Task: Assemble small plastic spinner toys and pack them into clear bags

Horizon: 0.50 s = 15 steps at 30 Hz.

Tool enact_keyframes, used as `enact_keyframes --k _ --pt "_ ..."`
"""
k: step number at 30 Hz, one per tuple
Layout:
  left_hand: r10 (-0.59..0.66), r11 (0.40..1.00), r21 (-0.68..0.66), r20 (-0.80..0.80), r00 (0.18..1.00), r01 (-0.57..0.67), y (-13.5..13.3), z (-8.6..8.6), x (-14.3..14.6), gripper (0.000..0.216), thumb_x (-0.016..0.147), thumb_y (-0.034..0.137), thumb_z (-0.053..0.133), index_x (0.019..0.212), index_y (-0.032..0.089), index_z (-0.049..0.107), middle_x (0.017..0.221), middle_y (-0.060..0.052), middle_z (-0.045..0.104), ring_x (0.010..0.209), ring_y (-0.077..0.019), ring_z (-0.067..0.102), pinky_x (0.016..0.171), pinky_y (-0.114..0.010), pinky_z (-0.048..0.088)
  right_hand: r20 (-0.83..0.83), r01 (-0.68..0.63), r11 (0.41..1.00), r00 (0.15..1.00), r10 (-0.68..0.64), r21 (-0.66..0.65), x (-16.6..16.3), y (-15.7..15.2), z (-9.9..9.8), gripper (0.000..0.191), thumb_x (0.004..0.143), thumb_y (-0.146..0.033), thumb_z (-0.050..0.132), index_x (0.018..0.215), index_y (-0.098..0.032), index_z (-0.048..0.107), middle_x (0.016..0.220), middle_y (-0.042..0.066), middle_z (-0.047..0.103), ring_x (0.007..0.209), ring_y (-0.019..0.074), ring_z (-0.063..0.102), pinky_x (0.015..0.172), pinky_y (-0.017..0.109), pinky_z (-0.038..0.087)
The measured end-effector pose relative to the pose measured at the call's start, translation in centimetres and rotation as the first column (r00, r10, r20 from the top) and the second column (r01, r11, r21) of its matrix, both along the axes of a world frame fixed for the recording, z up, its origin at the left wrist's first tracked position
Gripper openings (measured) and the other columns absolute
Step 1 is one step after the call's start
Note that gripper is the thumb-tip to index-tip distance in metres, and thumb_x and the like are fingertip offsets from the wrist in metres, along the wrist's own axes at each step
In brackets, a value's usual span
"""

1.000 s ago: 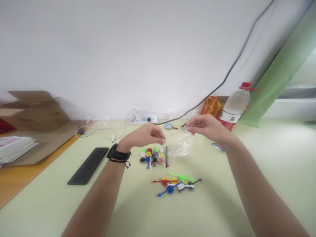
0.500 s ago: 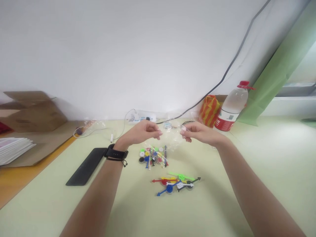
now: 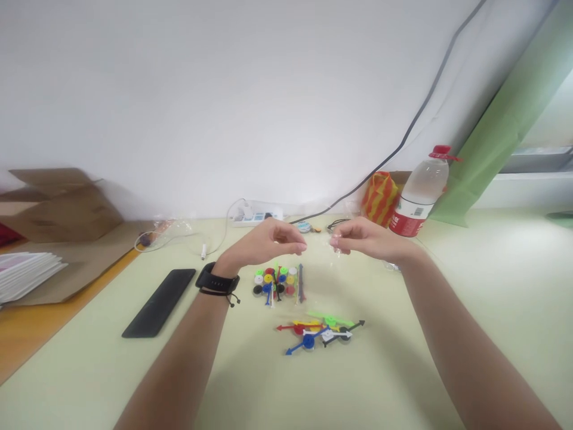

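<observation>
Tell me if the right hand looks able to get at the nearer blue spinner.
Probably yes: the nearer blue spinner lies within reach, and nothing visible covers its arrowhead. The right hand, though, seems to pinch clear plastic, which may need setting down first.

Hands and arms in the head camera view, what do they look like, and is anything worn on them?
The left hand has a wide black strap at its wrist, like a watch band, and next to it a thin dark cord with small beads at its loose ends. The right hand has nothing on its wrist. No gloves or sleeves show.
</observation>
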State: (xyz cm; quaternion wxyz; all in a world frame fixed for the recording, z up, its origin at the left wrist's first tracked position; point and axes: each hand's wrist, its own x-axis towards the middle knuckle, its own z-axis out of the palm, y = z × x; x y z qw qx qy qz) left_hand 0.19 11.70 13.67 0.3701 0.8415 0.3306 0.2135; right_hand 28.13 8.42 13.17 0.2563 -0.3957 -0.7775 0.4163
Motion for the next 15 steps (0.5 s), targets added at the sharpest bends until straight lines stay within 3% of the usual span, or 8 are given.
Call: enact_keyframes --k 5,9,12,15 --pt "0.038 0.999 0.027 -0.005 0.999 -0.038 -0.2 0.4 -0.3 0.034 0.084 0.049 0.074 0.1 0.019 0.078 0.089 -0.008 0.077 0.08 -0.02 0.069 0.072 -0.029 0.053 -0.075 0.141 0.989 0.988 -0.138 0.042 -0.4 0.0 -0.1 0.039 0.091 -0.058 0.065 0.078 -0.022 0.066 0.074 0.003 0.062 0.077 0.0198 0.057 0.068 0.031 0.044" --pt "-0.018 0.998 0.064 -0.046 0.999 0.021 -0.8 0.6 0.9 0.035 0.082 0.05 0.076 0.1 0.02 0.078 0.084 -0.005 0.076 0.077 -0.0196 0.069 0.066 -0.027 0.051 -0.065 0.041 0.998 0.997 -0.037 0.053 -1.9 -0.2 -0.1 0.04 0.09 -0.059 0.066 0.079 -0.021 0.066 0.074 0.002 0.062 0.075 0.0185 0.056 0.065 0.03 0.043" --pt "-0.086 0.996 0.019 -0.072 0.994 0.088 -1.1 0.6 1.8 0.03 0.085 0.047 0.073 0.096 0.02 0.079 0.086 -0.005 0.078 0.078 -0.0201 0.071 0.064 -0.026 0.05 -0.114 0.047 0.997 0.993 -0.038 0.069 -3.1 -0.4 -0.1 0.042 0.09 -0.06 0.065 0.076 -0.021 0.064 0.073 0.002 0.062 0.072 0.0172 0.055 0.063 0.029 0.042" --pt "-0.019 0.999 -0.033 -0.013 1.0 0.018 -0.8 0.3 1.9 0.032 0.088 0.049 0.07 0.096 0.019 0.079 0.085 -0.006 0.079 0.075 -0.0196 0.071 0.064 -0.027 0.052 -0.189 0.043 0.999 0.981 -0.039 0.02 -3.6 -0.3 -0.6 0.035 0.086 -0.056 0.071 0.09 -0.021 0.067 0.082 0.003 0.069 0.078 0.0179 0.061 0.068 0.03 0.047"
